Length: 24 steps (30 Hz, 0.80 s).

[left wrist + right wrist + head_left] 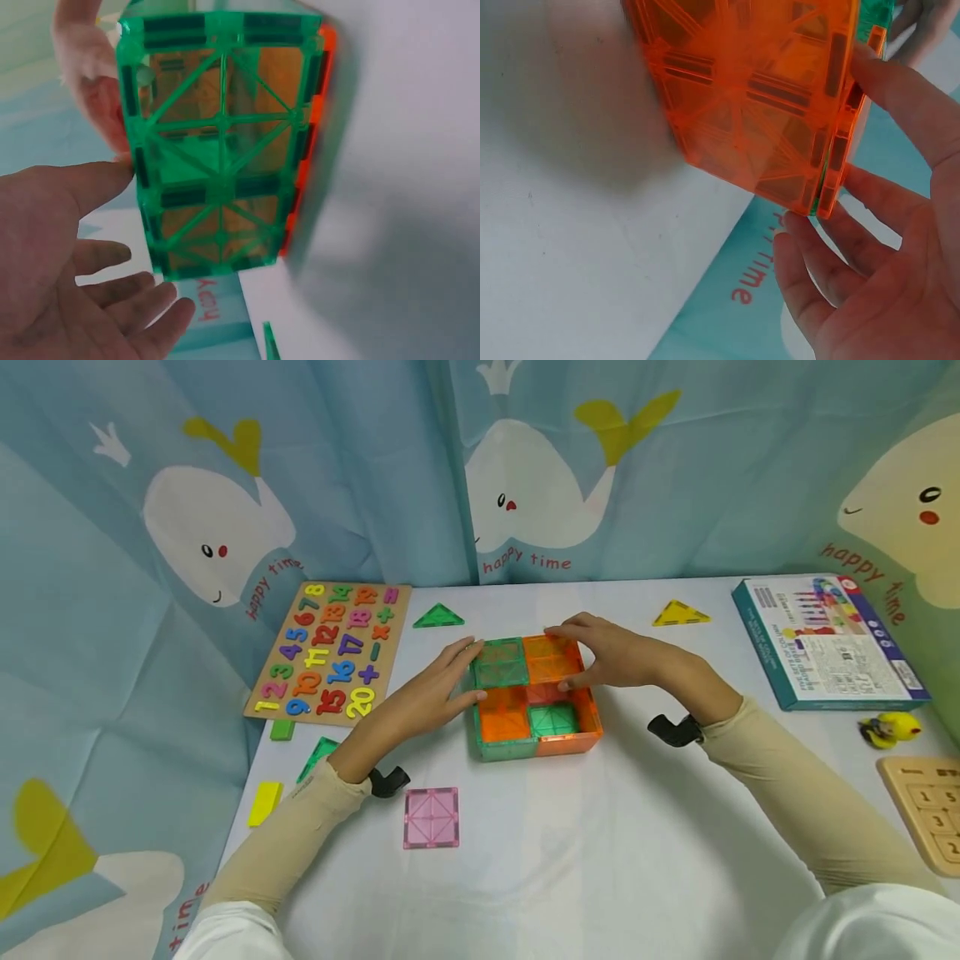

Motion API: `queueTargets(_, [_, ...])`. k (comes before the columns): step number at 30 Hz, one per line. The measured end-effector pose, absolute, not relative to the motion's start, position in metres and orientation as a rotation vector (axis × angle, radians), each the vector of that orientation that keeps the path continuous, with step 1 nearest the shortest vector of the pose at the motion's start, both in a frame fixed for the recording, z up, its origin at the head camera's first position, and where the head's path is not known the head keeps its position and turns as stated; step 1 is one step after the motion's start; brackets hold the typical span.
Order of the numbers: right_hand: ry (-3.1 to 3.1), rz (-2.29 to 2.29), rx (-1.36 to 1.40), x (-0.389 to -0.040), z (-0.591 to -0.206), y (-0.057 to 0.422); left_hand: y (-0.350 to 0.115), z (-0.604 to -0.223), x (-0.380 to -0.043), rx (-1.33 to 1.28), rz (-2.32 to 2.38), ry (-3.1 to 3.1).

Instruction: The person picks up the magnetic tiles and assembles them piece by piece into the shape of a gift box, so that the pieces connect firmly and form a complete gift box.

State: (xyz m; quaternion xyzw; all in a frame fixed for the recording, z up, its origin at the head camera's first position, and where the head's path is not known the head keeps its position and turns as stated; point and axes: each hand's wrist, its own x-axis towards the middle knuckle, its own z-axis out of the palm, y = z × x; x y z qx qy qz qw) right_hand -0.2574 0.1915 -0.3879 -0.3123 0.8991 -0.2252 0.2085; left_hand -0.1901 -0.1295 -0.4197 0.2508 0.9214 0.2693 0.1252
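Note:
A low box of see-through magnetic tiles [567, 744] stands mid-table, with green and orange walls. Over its far half lie a green magnetic tile [501, 664] and an orange magnetic tile [553, 662]; orange, green and pink show inside the uncovered near half. My left hand [431, 689] is at the box's left side, fingers extended and thumb touching its upper edge by the green tile. From the right, my right hand [615, 652] holds the orange tile's edges, thumb at the near edge and fingertips at the far one. In the right wrist view its fingers [810, 277] reach round the corner.
A pink square tile [431, 818] lies nearer me. Behind the box are a green triangle [438, 616] and a yellow triangle [680, 612]. A number board [330, 647] and blocks sit left; a boxed game [832, 643], yellow duck toy [890, 728] and wooden number board [918, 768] sit right.

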Motion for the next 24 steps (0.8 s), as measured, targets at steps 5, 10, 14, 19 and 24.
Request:
queueTargets(5, [2.477, -0.751, -0.867, -0.261, -0.393, 0.195, -0.154, -0.422, -0.162, 0.622, 0.797, 2.639])
queueTargets(10, [2.463, -0.848, -0.840, -0.269, -0.406, 0.200, -0.171, -0.430, -0.116, 0.499, 0.699, 2.582])
queueTargets(14, [2.469, -0.900, -0.804, -0.274, -0.415, 0.205, -0.172, -0.437, -0.073, 0.455, 0.666, 2.541])
queueTargets(19, [2.458, -0.923, -0.787, -0.275, -0.417, 0.204, -0.169, -0.455, -0.029, 0.439, 0.699, 2.584])
queueTargets(24, [2.447, -0.922, -0.780, -0.276, -0.417, 0.202, -0.168, -0.475, -0.007, 0.393, 0.710, 2.757])
